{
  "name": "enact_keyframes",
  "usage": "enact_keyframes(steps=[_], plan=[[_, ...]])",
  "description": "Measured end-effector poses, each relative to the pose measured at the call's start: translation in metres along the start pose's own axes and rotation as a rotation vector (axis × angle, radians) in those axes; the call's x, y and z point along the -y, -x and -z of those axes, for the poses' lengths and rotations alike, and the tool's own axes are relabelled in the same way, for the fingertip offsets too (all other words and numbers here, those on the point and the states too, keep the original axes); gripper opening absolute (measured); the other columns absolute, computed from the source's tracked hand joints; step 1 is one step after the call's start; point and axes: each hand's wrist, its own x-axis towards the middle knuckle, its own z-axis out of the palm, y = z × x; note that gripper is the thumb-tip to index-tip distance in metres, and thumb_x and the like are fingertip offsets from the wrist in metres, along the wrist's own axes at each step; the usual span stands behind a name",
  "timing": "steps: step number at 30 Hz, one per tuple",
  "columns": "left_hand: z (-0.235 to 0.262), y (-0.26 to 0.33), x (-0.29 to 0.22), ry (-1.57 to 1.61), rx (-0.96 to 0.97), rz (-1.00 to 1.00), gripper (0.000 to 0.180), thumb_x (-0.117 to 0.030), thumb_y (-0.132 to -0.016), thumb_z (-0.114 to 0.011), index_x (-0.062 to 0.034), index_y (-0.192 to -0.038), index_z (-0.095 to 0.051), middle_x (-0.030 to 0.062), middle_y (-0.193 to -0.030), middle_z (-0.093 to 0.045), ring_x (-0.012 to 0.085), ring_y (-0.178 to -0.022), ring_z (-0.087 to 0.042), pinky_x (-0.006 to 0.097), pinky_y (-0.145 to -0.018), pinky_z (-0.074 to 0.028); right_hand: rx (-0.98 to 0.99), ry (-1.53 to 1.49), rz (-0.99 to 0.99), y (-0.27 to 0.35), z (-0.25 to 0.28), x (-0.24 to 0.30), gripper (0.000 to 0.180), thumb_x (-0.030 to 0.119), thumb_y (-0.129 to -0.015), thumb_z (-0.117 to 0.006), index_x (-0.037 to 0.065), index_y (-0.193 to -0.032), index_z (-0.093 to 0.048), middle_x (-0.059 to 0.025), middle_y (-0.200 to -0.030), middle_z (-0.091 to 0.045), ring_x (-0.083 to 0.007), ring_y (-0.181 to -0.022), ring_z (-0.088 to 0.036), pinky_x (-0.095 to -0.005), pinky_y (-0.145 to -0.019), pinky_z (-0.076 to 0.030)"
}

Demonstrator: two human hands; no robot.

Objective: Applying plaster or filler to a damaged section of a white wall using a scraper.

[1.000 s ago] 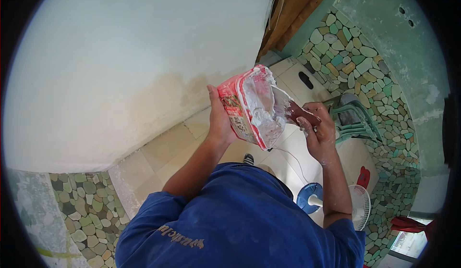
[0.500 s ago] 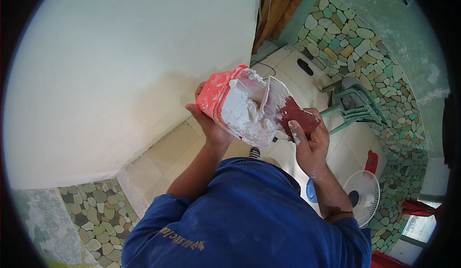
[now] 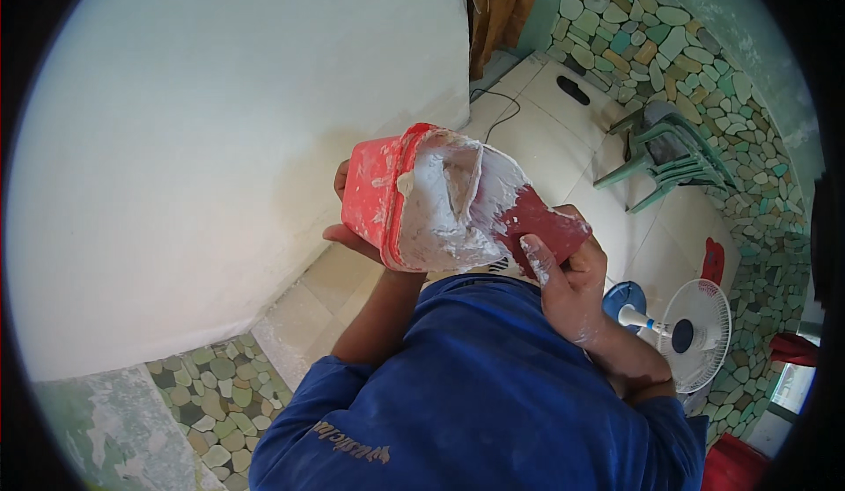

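My left hand (image 3: 354,227) supports a red plastic tub (image 3: 370,193) from behind and below, its fingers mostly hidden by the tub. The tub lies tilted with its mouth toward the right, and white paste (image 3: 429,191) coats the inside and rim. In my right hand (image 3: 568,275) is a dark red putty scraper (image 3: 541,227), pinched between thumb and fingers. Its broad, paste-covered blade reaches into the mouth of the tub. White smears mark my right thumb and wrist.
A white wall (image 3: 220,139) stands close on the left. To the right are a green plastic chair (image 3: 664,161), a fan (image 3: 697,337) and a red slipper-shaped thing (image 3: 713,260) on the tiled floor (image 3: 563,147). Pebble stonework (image 3: 678,59) covers the far wall. A cable (image 3: 506,108) lies by the wall corner.
The tub has turned so its mouth faces more to the right and shifted slightly left. The scraper blade has moved lower against the rim. My view has shifted, moving the room's background.
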Motion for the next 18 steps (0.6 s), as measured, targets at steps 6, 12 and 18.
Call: enact_keyframes(steps=[6, 12, 18], plan=[[0.000, -0.002, 0.008, -0.060, 0.020, -0.019, 0.108, -0.089, -0.075, -0.038, -0.0056, -0.143, -0.031, 0.0174, -0.143, -0.040, 0.0347, -0.131, -0.041, 0.051, -0.110, -0.035, -0.109, -0.228, -0.201, 0.004, -0.008, 0.005, 0.013, 0.002, -0.095, -0.061, -0.003, -0.106, -0.064, -0.0063, -0.097, -0.064, -0.0071, -0.080, -0.058, -0.0222, -0.067, -0.048], [0.004, -0.006, 0.009, -0.103, 0.041, -0.040, 0.100, -0.085, -0.079, -0.037, -0.0054, -0.139, -0.034, 0.0149, -0.138, -0.042, 0.0308, -0.128, -0.043, 0.048, -0.109, -0.035, -0.079, -0.306, -0.290, 0.001, -0.009, 0.011, 0.015, 0.004, -0.095, -0.061, -0.003, -0.109, -0.063, -0.0049, -0.095, -0.069, -0.0061, -0.080, -0.060, -0.0217, -0.068, -0.049], [0.006, -0.003, 0.015, -0.122, 0.061, -0.067, 0.092, -0.082, -0.083, -0.035, -0.0053, -0.134, -0.037, 0.0123, -0.134, -0.045, 0.0268, -0.125, -0.044, 0.045, -0.109, -0.036, -0.038, -0.386, -0.326, -0.003, -0.011, 0.013, 0.016, 0.004, -0.095, -0.061, -0.003, -0.110, -0.063, -0.0052, -0.099, -0.069, -0.0056, -0.081, -0.060, -0.0221, -0.069, -0.050]])
